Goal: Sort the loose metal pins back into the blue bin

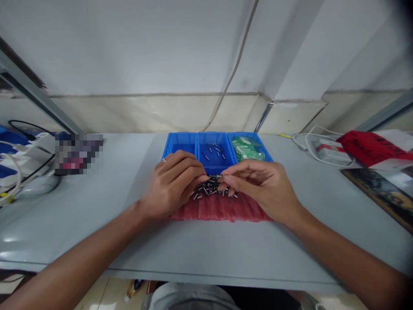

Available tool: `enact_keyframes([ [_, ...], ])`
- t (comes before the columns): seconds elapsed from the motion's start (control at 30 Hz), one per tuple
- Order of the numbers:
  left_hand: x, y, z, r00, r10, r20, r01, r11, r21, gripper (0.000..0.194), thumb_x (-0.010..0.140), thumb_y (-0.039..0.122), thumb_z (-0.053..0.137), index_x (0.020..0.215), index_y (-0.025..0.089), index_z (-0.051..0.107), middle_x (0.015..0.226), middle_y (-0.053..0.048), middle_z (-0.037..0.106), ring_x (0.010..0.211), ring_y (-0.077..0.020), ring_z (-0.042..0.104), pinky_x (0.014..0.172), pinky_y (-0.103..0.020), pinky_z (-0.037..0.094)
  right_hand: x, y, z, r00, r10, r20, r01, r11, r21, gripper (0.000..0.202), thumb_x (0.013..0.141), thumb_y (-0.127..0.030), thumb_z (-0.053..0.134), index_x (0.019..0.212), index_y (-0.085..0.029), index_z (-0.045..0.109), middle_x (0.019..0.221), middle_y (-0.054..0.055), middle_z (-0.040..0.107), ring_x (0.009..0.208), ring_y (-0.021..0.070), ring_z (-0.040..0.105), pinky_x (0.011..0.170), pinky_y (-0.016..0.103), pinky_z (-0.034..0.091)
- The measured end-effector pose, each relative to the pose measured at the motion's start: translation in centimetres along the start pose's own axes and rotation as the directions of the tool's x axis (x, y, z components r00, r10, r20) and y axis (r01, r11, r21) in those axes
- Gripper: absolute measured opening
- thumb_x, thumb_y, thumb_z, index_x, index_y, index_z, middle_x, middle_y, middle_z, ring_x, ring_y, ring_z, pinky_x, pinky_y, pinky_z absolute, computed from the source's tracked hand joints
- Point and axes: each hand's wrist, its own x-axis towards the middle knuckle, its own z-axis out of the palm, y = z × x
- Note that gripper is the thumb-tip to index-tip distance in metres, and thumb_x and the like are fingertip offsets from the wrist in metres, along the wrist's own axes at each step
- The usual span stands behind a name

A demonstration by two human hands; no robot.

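Here at the grey tabletop [206,249], the right hand [266,185] pinches what looks like one slim pin; the left hand [171,185] curls in opposite, its grip hidden behind its own knuckles. Under the fingertips, midway along the surface, sits a heap of small black-and-silver metal pins [210,186], on crinkled red plastic wrap [213,211] that probably stops them rolling to the near edge. Three blue plastic bins [212,163] stand toward the far edge, presumably for easy reach; the left hand partly covers the leftmost.

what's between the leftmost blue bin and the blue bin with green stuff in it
In the head view, the middle blue bin, holding some loose, thin black-and-silver parts.
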Motion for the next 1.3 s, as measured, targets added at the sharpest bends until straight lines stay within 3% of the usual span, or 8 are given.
enact_keyframes([
  [0.17,-0.2,-0.7,-0.5,0.98,-0.19,-0.063,0.194,0.978,0.073,0.02,0.095,0.013,0.062,0.115,0.012,0.065,0.104,-0.01,0.074,0.101,-0.023,0.065,0.09,-0.04,0.055,1.0,0.0,-1.0,0.988,-0.023,-0.151,0.051,0.982,0.182,0.026,0.095,-0.028,0.072,0.12,-0.026,0.075,0.118,0.006,0.079,0.107,0.0227,0.077,0.088,0.036,0.066],
  [0.3,-0.4,-1.1,-0.2,0.983,-0.181,-0.015,0.181,0.979,0.09,0.02,0.093,0.01,0.063,0.112,0.013,0.065,0.104,-0.009,0.073,0.1,-0.0225,0.065,0.088,-0.039,0.057,1.0,0.3,-1.8,0.982,-0.158,0.1,0.176,0.963,-0.204,0.022,0.099,-0.027,0.065,0.117,-0.024,0.076,0.104,0.005,0.081,0.086,0.0195,0.079,0.071,0.033,0.067],
  [0.47,-0.4,-1.0,0.1,0.986,-0.152,0.063,0.146,0.986,0.081,0.017,0.093,0.009,0.063,0.108,0.013,0.067,0.105,-0.009,0.073,0.099,-0.0217,0.065,0.087,-0.039,0.059,0.2,2.3,-0.7,0.781,-0.292,0.552,0.624,0.352,-0.698,0.028,0.098,-0.014,0.06,0.121,-0.019,0.075,0.106,0.01,0.078,0.098,0.0263,0.074,0.085,0.046,0.064],
  [0.53,-0.4,-0.9,0.1,0.986,-0.155,0.068,0.15,0.986,0.078,0.016,0.093,0.009,0.062,0.107,0.013,0.067,0.104,-0.009,0.072,0.099,-0.0215,0.065,0.087,-0.039,0.059,0.1,2.4,-0.3,0.755,-0.331,0.566,0.653,0.303,-0.694,0.026,0.099,-0.014,0.058,0.119,-0.017,0.075,0.103,0.01,0.077,0.094,0.0241,0.074,0.082,0.041,0.064],
  [0.7,-0.5,-1.0,0.1,0.981,-0.166,0.099,0.157,0.983,0.092,0.014,0.094,0.01,0.061,0.106,0.015,0.067,0.103,-0.008,0.072,0.099,-0.0214,0.065,0.086,-0.04,0.06,2.3,0.1,-5.0,0.833,-0.509,0.217,0.477,0.463,-0.747,0.018,0.098,-0.019,0.062,0.106,-0.021,0.078,0.1,0.004,0.08,0.092,0.0189,0.075,0.086,0.034,0.061],
  [0.83,-0.7,-1.3,0.3,0.977,-0.181,0.114,0.172,0.981,0.086,0.014,0.094,0.01,0.061,0.105,0.016,0.067,0.104,-0.007,0.072,0.098,-0.0212,0.065,0.084,-0.038,0.06,6.7,0.8,-13.0,0.934,-0.344,-0.102,0.044,0.39,-0.92,0.026,0.098,-0.026,0.055,0.109,-0.02,0.077,0.107,0.009,0.08,0.08,0.0226,0.075,0.077,0.037,0.061],
  [1.07,-0.8,-1.6,0.7,0.973,-0.2,0.111,0.192,0.978,0.079,0.014,0.094,0.01,0.061,0.105,0.016,0.067,0.104,-0.007,0.071,0.098,-0.0207,0.065,0.086,-0.039,0.059,8.2,7.6,-15.8,0.979,-0.129,0.161,0.192,0.287,-0.939,0.032,0.094,-0.024,0.056,0.118,-0.019,0.076,0.125,0.013,0.075,0.114,0.0259,0.07,0.1,0.036,0.054],
  [1.3,-1.0,-1.8,0.9,0.963,-0.222,0.151,0.217,0.975,0.052,0.016,0.098,0.015,0.058,0.111,0.017,0.068,0.113,-0.009,0.072,0.107,-0.0218,0.065,0.093,-0.042,0.06,6.5,7.5,-16.8,0.99,-0.126,0.066,0.092,0.219,-0.971,0.028,0.085,-0.009,0.054,0.093,-0.014,0.08,0.094,0.017,0.076,0.09,0.0289,0.072,0.086,0.038,0.054],
])
